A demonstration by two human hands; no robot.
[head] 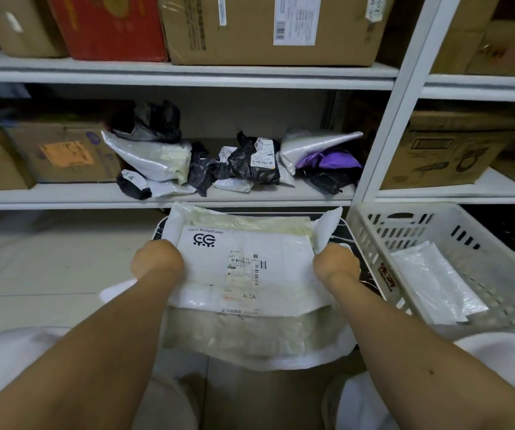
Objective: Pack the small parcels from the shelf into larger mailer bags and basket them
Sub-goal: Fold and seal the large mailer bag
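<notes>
Two hands hold one big white mailer bag [247,265] low in front of the shelf [157,198]. Left hand [157,259] has its grip clenched on the bag's left edge, right hand [337,263] grasping the right edge; fingers are hidden underneath. Risk: the bag looks slick and bulging, so it could sag or slide out between the hands before reaching the white basket [371,231] at right, which has one clear-wrapped packet inside. Bag is creased, label facing up, printed logo upside down. Small parcels [244,162], black, white and purple, sit piled on the shelf, not yet packed.
</notes>
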